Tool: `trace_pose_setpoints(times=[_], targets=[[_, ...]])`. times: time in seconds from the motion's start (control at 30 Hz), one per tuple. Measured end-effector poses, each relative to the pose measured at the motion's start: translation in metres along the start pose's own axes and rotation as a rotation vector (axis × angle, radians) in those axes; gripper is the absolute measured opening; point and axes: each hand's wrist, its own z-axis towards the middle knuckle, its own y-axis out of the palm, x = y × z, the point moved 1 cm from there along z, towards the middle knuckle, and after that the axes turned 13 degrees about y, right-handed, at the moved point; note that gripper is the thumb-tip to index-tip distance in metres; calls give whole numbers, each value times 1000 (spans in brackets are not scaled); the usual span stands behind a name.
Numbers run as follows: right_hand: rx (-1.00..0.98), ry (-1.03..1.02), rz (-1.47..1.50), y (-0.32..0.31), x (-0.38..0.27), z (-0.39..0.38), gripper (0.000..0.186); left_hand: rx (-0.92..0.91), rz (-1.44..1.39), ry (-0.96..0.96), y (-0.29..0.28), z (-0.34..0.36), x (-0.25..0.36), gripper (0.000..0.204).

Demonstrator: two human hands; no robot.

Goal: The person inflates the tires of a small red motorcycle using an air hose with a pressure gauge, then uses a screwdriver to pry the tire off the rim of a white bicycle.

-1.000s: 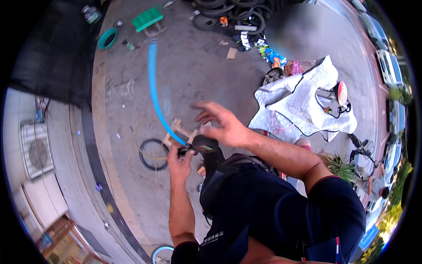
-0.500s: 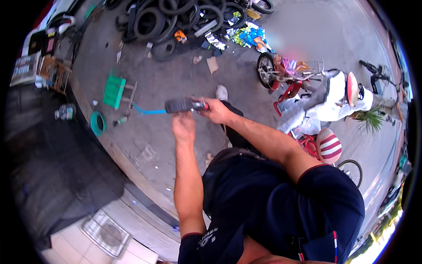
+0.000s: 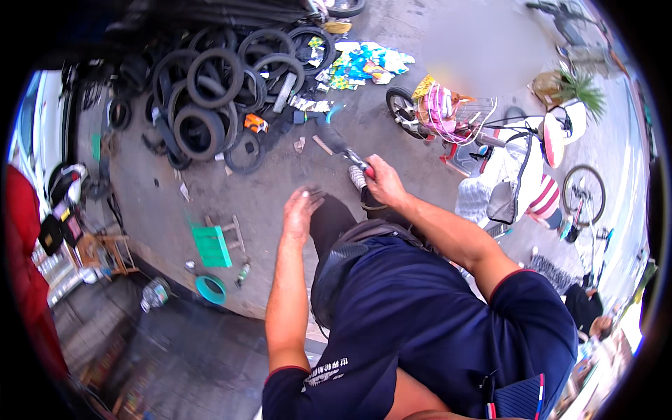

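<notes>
- While the right hand (image 3: 383,183) grips a dark tool with a red handle (image 3: 348,152), fingers wrapped tight for control
- left hand (image 3: 299,210) hangs loose, fingers open, empty
- pile of black rubber tyres (image 3: 210,91) beyond

Blue-and-yellow flat packets (image 3: 367,63), perhaps wrappers, lie scattered on the pavement beside the tyres (image 3: 210,91).

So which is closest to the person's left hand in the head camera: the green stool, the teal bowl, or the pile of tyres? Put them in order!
From the left hand:
1. Green stool, just to its left on the pavement.
2. Teal bowl, below the stool, near the kerb.
3. Pile of tyres, farthest, up at the top left.
</notes>
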Motion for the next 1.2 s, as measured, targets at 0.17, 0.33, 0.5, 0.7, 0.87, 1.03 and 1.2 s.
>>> trace_pose_setpoints(times=[0.17,0.33,0.5,0.7,0.87,1.03,1.2], targets=[[145,333,523,-26,-12,55,30,11,154,-66,-42,118,35,40],[445,244,384,-40,8,123,20,-124,301,-141,-29,274,62,39],[658,315,237,-32,11,164,22,-303,532,-188,-6,443,63,36],[811,337,147,-12,36,220,22,-538,669,-37,70,566,57,34],[721,569,293,8,50,227,22,-753,923,-46,85,608,4,33],[706,589,53,31,106,175,21,-1066,1228,50,149,614,-92,38],[614,728,188,63,229,150,18,-1479,1451,494,219,649,-273,54]])
